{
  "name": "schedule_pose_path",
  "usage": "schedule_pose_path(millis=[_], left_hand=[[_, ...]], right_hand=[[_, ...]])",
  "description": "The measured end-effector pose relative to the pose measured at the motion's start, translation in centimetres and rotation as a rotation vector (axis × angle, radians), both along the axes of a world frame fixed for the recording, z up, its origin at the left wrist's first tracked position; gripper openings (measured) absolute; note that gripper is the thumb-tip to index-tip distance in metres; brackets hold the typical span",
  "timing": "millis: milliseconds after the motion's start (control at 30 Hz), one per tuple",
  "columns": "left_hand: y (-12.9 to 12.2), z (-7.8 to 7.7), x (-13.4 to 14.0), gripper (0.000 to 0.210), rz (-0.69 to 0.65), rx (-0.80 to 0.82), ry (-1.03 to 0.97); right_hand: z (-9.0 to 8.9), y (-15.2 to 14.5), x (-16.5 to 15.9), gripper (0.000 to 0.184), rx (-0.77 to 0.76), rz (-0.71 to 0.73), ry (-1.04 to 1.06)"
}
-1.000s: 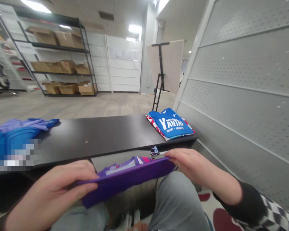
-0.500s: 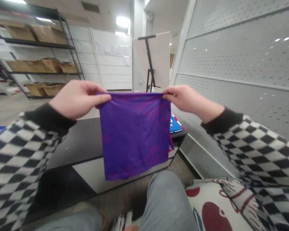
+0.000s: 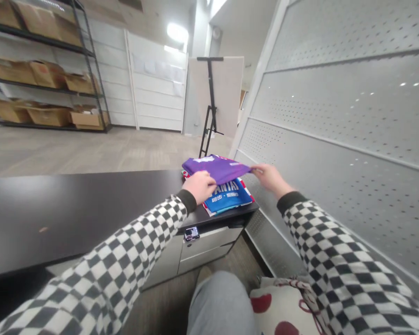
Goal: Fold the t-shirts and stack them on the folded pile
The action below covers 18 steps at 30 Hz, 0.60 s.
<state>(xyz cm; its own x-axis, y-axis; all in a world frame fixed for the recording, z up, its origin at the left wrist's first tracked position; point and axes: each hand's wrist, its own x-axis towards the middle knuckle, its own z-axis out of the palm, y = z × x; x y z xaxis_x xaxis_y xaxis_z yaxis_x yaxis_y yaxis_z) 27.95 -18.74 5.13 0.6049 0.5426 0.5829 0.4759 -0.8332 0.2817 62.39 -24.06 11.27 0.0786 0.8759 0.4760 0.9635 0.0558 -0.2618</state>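
A folded purple shirt (image 3: 219, 169) with white print spreads over a stack of folded clothes at the right end of the dark table (image 3: 125, 204). Its near edge is pinched by my left hand (image 3: 199, 185) at the left corner and by my right hand (image 3: 268, 177) at the right corner. The far part of the shirt rests on the pile, while the near edge is held slightly raised. Below it shows a blue folded garment (image 3: 230, 197) with white lettering, with red-and-white edges of other pieces around it.
A small device with a lit screen (image 3: 191, 233) is at the cabinet front. To the right stands a grey perforated panel (image 3: 335, 111). An easel with a board (image 3: 226, 93) is behind the table; a shelf of cardboard boxes (image 3: 49, 114) is at the back left. A patterned cushion (image 3: 275, 302) lies beside my leg.
Both hands have moved forward and down with the purple shirt, from holding it hanging upright to laying it over the stack. The view has tilted and shifted a little.
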Motion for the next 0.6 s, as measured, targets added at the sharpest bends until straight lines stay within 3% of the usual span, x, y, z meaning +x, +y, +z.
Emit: schedule_pose_path(millis=[67, 133, 200, 300, 367, 433, 533, 600], left_hand=[[-1.4, -5.3, 1.6, 0.020, 0.002, -0.097, 0.163], [-2.9, -8.6, 2.5, 0.024, 0.015, -0.155, 0.216], [-4.5, -10.2, 2.4, 0.028, 0.025, -0.175, 0.180], [-7.8, -11.7, -0.1, 0.028, -0.027, -0.208, 0.064], [-10.7, -13.5, -3.7, 0.029, -0.118, -0.237, -0.024], [-13.7, -16.3, -8.7, 0.033, -0.217, -0.269, -0.081], [-17.4, -20.4, -17.4, 0.034, -0.165, -0.401, -0.094], [-19.3, -21.3, -23.0, 0.033, -0.059, -0.486, -0.098]], right_hand=[[-5.9, -1.6, 0.8, 0.025, -0.143, 0.011, 0.021], [-10.3, -3.3, 1.2, 0.027, -0.190, 0.019, 0.012], [-13.2, -4.8, 1.4, 0.039, -0.176, -0.007, 0.009], [-15.1, -6.8, 1.5, 0.050, -0.081, -0.051, 0.022], [-15.5, -8.5, 0.9, 0.056, 0.003, -0.045, 0.027], [-15.8, -10.7, -0.7, 0.060, 0.053, 0.004, 0.038], [-17.2, -14.5, -4.4, 0.059, -0.002, 0.111, 0.096], [-19.0, -16.1, -7.0, 0.055, -0.093, 0.168, 0.155]])
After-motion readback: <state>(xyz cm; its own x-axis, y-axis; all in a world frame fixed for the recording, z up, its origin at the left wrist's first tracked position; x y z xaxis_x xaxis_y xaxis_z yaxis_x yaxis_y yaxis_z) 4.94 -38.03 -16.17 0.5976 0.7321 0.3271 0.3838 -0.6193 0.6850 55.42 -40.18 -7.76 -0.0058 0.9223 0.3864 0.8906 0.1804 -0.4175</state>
